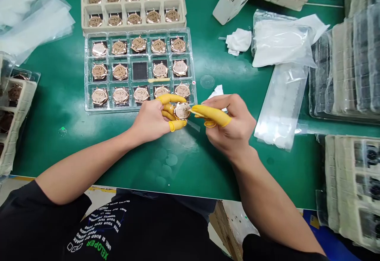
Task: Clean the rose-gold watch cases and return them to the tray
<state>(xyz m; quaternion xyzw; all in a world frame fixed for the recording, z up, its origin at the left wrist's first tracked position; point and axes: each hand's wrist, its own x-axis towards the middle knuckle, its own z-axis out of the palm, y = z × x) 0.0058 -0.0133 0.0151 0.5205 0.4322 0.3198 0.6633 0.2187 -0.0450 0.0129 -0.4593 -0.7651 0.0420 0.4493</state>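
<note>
My left hand, with yellow finger cots, is closed around a rose-gold watch case held just above the green mat. My right hand pinches at the case's right edge with its yellow-capped fingertips; what is between them is too small to name. Right behind the hands lies a clear plastic tray with several watch cases in its cells; one middle cell is empty. A beige tray holding more cases sits beyond it.
Round clear film discs lie on the mat in front of me. A bag of white discs, a crumpled cloth, and stacked trays fill the right side. More trays stand at the left edge.
</note>
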